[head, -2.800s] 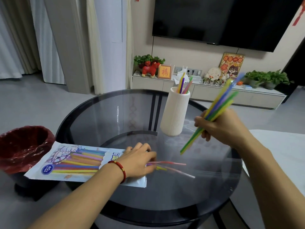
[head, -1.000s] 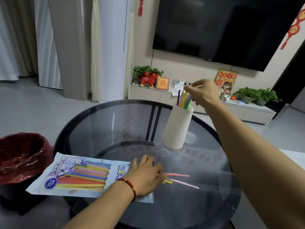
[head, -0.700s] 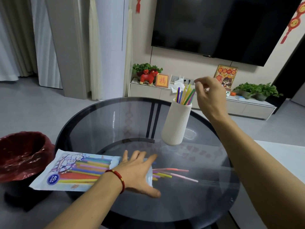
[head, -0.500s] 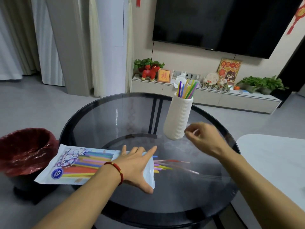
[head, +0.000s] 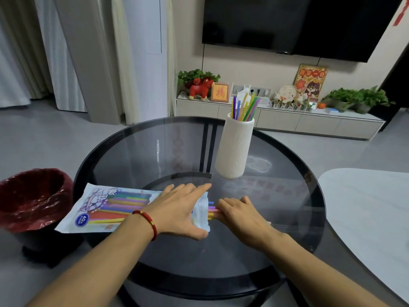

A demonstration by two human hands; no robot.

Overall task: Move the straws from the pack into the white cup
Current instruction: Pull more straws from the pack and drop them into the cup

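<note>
Half a second ago the right hand [head: 240,214] was hovering above the glass near the cup; it has now dropped to the open mouth of the pack [head: 115,208], where its fingers curl over the straw ends [head: 211,210] poking out, a grip closing on them as far as I can tell from here. The left hand [head: 180,209] lies flat with fingers straight across the pack's open end, pressing it down onto the round glass table [head: 276,196]. Most of the straws remain inside the pack, lying lengthwise toward the red-lined bin [head: 31,200] just off the table's edge. A bunch already stands upright in the ribbed white cup [head: 235,148], which sits well beyond both hands. What I'd worry about: the glass looks slick, so if the left hand's pressure slackens as the right pulls, the whole pack could slide along rather than give up its straws. A loose pinch on so many thin ends could also let some slip free and roll across the table.
</note>
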